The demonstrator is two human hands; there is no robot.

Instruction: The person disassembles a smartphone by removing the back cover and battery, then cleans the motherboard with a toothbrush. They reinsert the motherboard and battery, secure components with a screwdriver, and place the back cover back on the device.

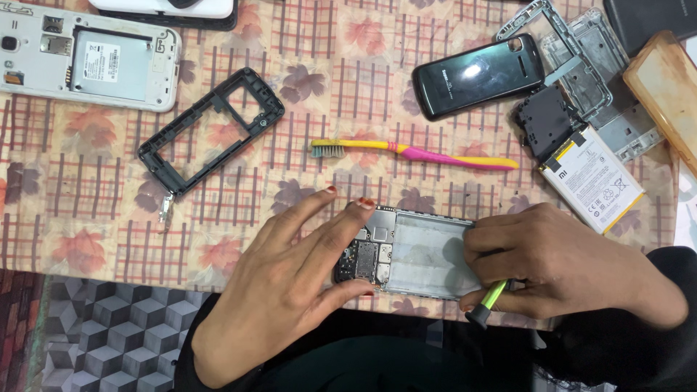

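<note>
Two hands on opened phone [414, 254] at counter's [94, 218] near edge: left hand [290, 279] steadies it w/ spread fingers, right hand [559, 268] grips screwdriver [488, 301]. Looks stiff, light, fragile; hold by edges, not circuit board.

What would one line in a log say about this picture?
left hand: steadies opened phone | right hand: holds screwdriver, rests on phone | beyond: toothbrush, battery

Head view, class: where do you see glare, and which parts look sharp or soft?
Head view: light glares off the glossy black phone cover; the toothbrush and opened phone look sharp; the left hand throws only a soft shadow; lighting is even.
</note>
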